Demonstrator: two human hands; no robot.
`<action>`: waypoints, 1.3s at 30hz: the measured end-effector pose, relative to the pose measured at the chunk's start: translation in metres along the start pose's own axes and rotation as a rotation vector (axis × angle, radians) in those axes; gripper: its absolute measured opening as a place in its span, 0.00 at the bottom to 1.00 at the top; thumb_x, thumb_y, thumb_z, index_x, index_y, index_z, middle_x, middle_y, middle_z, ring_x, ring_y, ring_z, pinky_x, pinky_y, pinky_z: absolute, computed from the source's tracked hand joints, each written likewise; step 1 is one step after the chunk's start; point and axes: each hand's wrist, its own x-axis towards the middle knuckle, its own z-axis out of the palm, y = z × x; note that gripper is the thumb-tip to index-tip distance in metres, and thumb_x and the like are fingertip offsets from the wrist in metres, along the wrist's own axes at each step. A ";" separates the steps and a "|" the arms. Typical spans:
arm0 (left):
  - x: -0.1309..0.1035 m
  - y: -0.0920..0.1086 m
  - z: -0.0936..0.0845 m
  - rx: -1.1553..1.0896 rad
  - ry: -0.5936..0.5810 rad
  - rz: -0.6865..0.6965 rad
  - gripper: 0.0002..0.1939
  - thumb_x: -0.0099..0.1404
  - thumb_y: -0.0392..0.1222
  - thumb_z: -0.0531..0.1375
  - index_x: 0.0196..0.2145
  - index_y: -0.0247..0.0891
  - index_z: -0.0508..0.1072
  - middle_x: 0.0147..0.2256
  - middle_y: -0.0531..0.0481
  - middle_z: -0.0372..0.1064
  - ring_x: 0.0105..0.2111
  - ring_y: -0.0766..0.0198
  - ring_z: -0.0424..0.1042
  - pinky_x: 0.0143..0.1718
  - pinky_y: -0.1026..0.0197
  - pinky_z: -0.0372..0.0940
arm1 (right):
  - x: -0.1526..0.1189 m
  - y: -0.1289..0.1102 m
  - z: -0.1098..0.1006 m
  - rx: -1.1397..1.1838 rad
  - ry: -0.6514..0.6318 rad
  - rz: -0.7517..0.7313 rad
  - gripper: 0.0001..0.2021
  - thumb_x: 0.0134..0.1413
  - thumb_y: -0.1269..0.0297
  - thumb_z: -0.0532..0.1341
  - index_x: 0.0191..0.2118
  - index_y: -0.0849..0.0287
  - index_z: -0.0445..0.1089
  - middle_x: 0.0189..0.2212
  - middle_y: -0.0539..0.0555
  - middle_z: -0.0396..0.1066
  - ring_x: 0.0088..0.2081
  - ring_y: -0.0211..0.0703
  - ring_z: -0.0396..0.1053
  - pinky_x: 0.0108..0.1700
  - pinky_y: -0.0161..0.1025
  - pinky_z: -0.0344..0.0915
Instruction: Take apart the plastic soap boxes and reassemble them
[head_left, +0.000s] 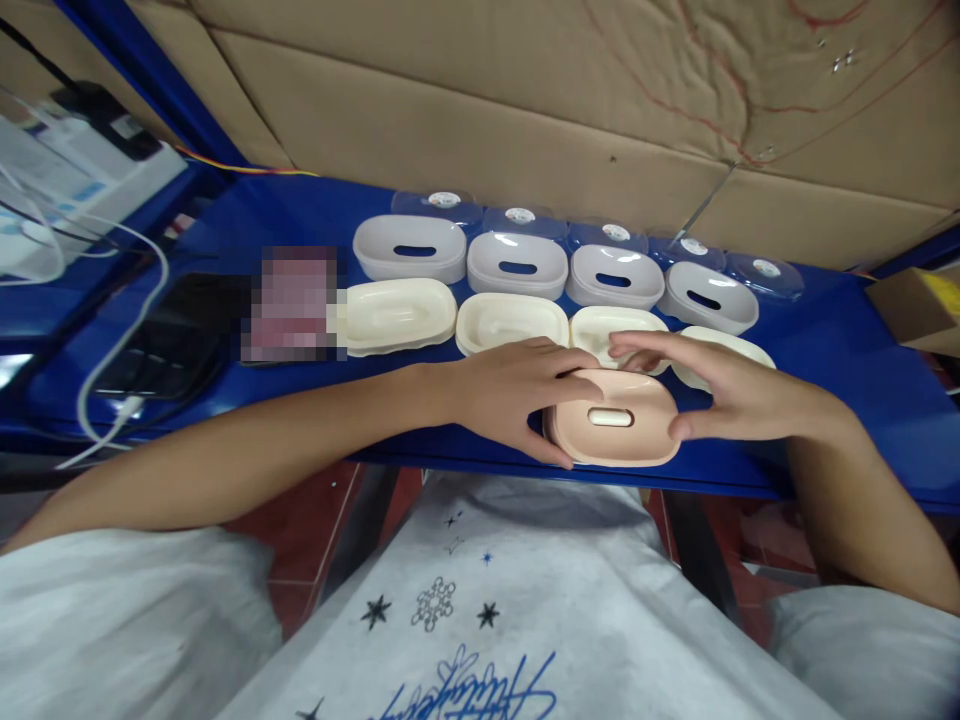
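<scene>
A peach-coloured oval soap box (574,435) lies at the table's front edge, a long slot with a pale bar showing in its top. My left hand (517,395) is closed round the box's left side, thumb low at the front and a finger over the rim. At the right side is my right hand (739,390), fingers spread, its thumb at the right rim. Its other fingertips reach past the back edge, over a cream oval tray (592,322). More cream trays (401,315) stand in the same row, one partly behind my right hand.
Behind the trays runs a row of white slotted oval pieces (409,262), then clear lids (517,222) with round stickers. A phone-like black object (172,330) and a white cable (154,290) lie left. A cardboard box (911,310) stands right; cardboard sheeting (480,110) backs the blue table (840,400).
</scene>
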 end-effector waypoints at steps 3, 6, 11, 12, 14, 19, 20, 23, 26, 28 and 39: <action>0.001 0.003 -0.001 -0.053 0.157 -0.016 0.33 0.63 0.60 0.72 0.59 0.42 0.71 0.61 0.35 0.72 0.56 0.42 0.75 0.56 0.44 0.70 | -0.001 -0.005 0.000 0.054 -0.049 -0.009 0.60 0.49 0.35 0.76 0.80 0.39 0.46 0.76 0.55 0.60 0.69 0.66 0.68 0.67 0.58 0.72; 0.003 0.006 -0.004 -0.118 0.287 -0.002 0.36 0.62 0.58 0.72 0.61 0.43 0.67 0.61 0.35 0.71 0.60 0.42 0.73 0.59 0.43 0.69 | 0.003 -0.013 0.008 0.029 0.014 -0.061 0.62 0.47 0.34 0.77 0.81 0.40 0.44 0.78 0.55 0.55 0.74 0.69 0.60 0.74 0.62 0.63; 0.003 0.002 -0.007 -0.167 0.327 -0.029 0.40 0.64 0.58 0.72 0.66 0.46 0.63 0.64 0.37 0.69 0.62 0.43 0.71 0.64 0.41 0.66 | 0.006 -0.015 0.021 -0.086 0.125 -0.051 0.61 0.50 0.38 0.77 0.81 0.37 0.41 0.78 0.55 0.52 0.76 0.72 0.55 0.75 0.68 0.60; 0.003 0.001 -0.006 -0.169 0.327 -0.035 0.40 0.65 0.58 0.72 0.67 0.46 0.62 0.65 0.37 0.68 0.63 0.42 0.70 0.65 0.41 0.66 | 0.007 -0.014 0.022 -0.107 0.130 -0.045 0.61 0.50 0.39 0.77 0.81 0.36 0.41 0.78 0.55 0.53 0.75 0.73 0.56 0.74 0.70 0.60; 0.003 -0.001 -0.003 -0.175 0.334 -0.033 0.40 0.66 0.59 0.71 0.68 0.46 0.61 0.65 0.36 0.68 0.64 0.42 0.70 0.65 0.40 0.66 | 0.007 -0.012 0.023 -0.135 0.137 -0.056 0.61 0.50 0.39 0.77 0.81 0.36 0.41 0.78 0.56 0.54 0.75 0.74 0.56 0.73 0.71 0.61; 0.003 -0.001 -0.001 -0.176 0.342 -0.003 0.41 0.69 0.60 0.70 0.70 0.47 0.59 0.66 0.35 0.67 0.65 0.42 0.69 0.66 0.39 0.65 | 0.008 -0.011 0.023 -0.137 0.150 -0.067 0.62 0.50 0.41 0.78 0.81 0.37 0.41 0.78 0.56 0.53 0.75 0.73 0.57 0.73 0.71 0.61; 0.003 -0.001 -0.001 -0.172 0.330 0.004 0.42 0.69 0.60 0.70 0.71 0.48 0.57 0.67 0.35 0.65 0.66 0.41 0.68 0.67 0.38 0.64 | 0.008 -0.012 0.023 -0.132 0.160 -0.070 0.61 0.50 0.42 0.78 0.81 0.37 0.42 0.78 0.56 0.54 0.75 0.73 0.58 0.73 0.70 0.62; 0.003 -0.002 -0.004 -0.167 0.292 0.029 0.44 0.70 0.57 0.70 0.74 0.51 0.53 0.71 0.35 0.60 0.70 0.40 0.63 0.69 0.36 0.61 | 0.008 -0.013 0.023 -0.125 0.207 -0.096 0.59 0.50 0.42 0.78 0.80 0.38 0.46 0.76 0.56 0.57 0.73 0.73 0.60 0.73 0.69 0.63; 0.003 -0.002 -0.006 -0.170 0.274 0.027 0.45 0.70 0.57 0.70 0.74 0.50 0.53 0.71 0.35 0.60 0.71 0.41 0.62 0.70 0.37 0.61 | 0.008 -0.014 0.022 -0.126 0.230 -0.105 0.57 0.51 0.41 0.77 0.79 0.38 0.48 0.75 0.55 0.61 0.72 0.71 0.63 0.73 0.67 0.64; 0.003 -0.002 -0.006 -0.171 0.285 0.032 0.44 0.70 0.56 0.71 0.74 0.49 0.55 0.71 0.35 0.61 0.71 0.42 0.63 0.70 0.37 0.61 | 0.008 -0.015 0.021 -0.126 0.233 -0.114 0.55 0.53 0.42 0.76 0.79 0.37 0.48 0.74 0.54 0.62 0.72 0.71 0.64 0.73 0.67 0.65; 0.004 -0.004 -0.003 -0.250 0.294 -0.019 0.42 0.67 0.54 0.73 0.72 0.48 0.60 0.69 0.36 0.64 0.69 0.43 0.66 0.70 0.41 0.61 | 0.009 -0.011 0.018 -0.042 0.224 -0.114 0.49 0.52 0.48 0.78 0.75 0.39 0.55 0.72 0.57 0.65 0.72 0.68 0.65 0.71 0.66 0.66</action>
